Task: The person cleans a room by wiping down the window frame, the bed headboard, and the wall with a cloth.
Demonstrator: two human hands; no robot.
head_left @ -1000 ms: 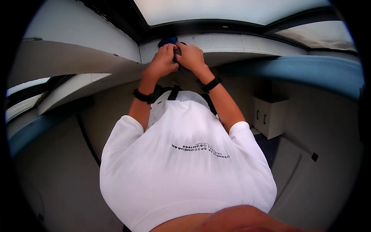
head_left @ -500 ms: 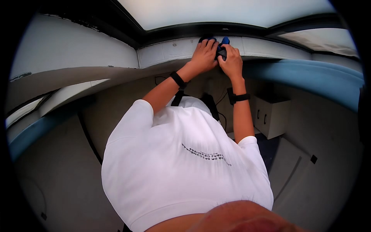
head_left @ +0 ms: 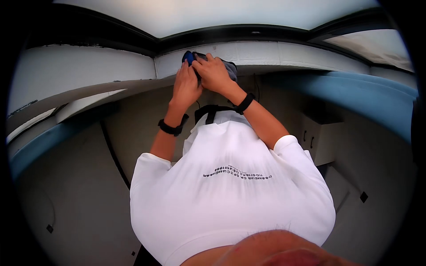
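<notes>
A blue and dark grey cloth [head_left: 230,69] lies bunched on the white windowsill [head_left: 259,53], near the sill's left corner. My left hand [head_left: 185,86] is on its blue end, fingers together and fairly straight along it. Right beside it, my right hand [head_left: 214,75] curls its fingers over the middle, and the grey part sticks out behind that hand. Part of the cloth is hidden under both hands. Each wrist wears a black band.
Beyond the sill is a window [head_left: 248,13] in a black frame [head_left: 222,35]. A white ledge [head_left: 106,64] continues at left. Blue curved trim [head_left: 355,88] runs below the sill at right. A pale cabinet [head_left: 326,139] with dark handles stands lower right.
Both hands have moved left along the sill with the cloth, toward the corner. The right hand has come across, and more of the grey part shows now.
</notes>
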